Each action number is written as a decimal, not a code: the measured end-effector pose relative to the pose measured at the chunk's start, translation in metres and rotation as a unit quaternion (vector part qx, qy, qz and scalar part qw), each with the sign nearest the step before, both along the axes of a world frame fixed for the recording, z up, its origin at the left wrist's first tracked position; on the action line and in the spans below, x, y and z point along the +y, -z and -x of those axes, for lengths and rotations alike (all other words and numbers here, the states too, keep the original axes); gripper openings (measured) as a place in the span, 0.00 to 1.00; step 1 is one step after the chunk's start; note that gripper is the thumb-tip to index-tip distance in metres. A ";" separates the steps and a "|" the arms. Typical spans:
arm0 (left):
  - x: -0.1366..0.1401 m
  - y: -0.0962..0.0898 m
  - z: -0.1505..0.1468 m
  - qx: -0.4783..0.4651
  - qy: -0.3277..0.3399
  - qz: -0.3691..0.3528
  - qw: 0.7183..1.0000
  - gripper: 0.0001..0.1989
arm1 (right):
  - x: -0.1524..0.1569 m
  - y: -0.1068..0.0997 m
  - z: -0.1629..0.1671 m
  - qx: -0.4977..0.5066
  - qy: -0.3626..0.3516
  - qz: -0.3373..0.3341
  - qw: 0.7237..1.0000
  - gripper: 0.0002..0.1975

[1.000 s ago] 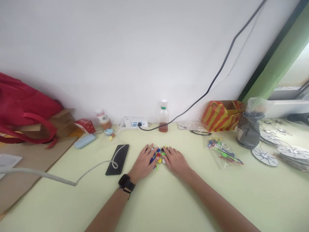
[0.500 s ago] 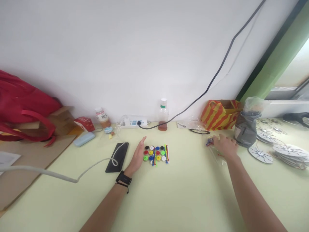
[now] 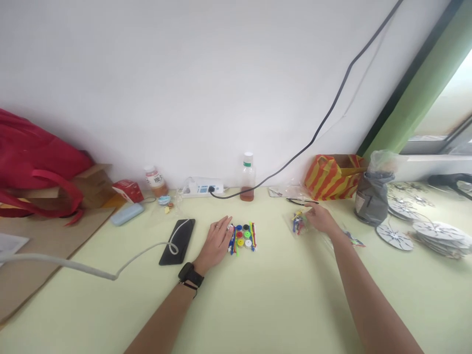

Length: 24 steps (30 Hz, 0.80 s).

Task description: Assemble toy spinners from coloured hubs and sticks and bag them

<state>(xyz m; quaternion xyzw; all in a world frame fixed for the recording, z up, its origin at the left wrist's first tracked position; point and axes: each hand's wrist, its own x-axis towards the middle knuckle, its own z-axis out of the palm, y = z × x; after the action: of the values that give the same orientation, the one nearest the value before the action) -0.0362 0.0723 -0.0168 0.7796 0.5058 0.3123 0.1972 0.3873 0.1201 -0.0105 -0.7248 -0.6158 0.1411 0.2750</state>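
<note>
My left hand (image 3: 216, 243) lies palm down with its fingers stretched over the left part of a group of small coloured discs. Uncovered discs, such as a red disc (image 3: 239, 235), stand in rows beside it. Thin coloured plastic sticks (image 3: 252, 236) lie upright along the group's right side, and more run down its middle by my fingertips. My right hand (image 3: 320, 218) pinches the edge of a small clear plastic bag (image 3: 298, 222) with blue, yellow and red pieces inside. Another bag with coloured pieces (image 3: 354, 239) lies under my right forearm, partly hidden.
A black phone (image 3: 177, 242) with a pale cable lies left of my left hand. Along the wall stand a power strip (image 3: 202, 188), a bottle (image 3: 248, 178) and a striped bag (image 3: 330, 178). Glasses (image 3: 302, 202), a grey bag (image 3: 370, 199) and stacked white discs (image 3: 440, 235) are farther right.
My left hand has moved from beside the coloured discs onto the left ones, covering them. My right hand has moved left with the small clear bag, and another bag now shows by the forearm.
</note>
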 end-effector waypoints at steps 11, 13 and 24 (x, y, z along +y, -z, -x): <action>-0.005 -0.037 -0.024 -0.021 0.025 -0.069 0.997 0.23 | -0.017 -0.071 0.037 0.143 -0.127 0.002 0.982 0.19; -0.007 -0.048 -0.039 -0.036 0.052 -0.064 0.996 0.24 | -0.024 -0.090 0.045 0.177 -0.154 0.002 0.972 0.19; 0.029 -0.054 -0.116 -0.049 0.152 0.078 0.984 0.36 | -0.050 -0.137 0.059 0.156 -0.243 -0.040 0.957 0.18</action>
<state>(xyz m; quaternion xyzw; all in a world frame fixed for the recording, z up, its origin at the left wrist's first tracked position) 0.0796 0.1013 0.0374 0.8135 0.3934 0.2766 0.3271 0.3278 0.0703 0.1263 -0.5110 -0.7279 0.2899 0.3535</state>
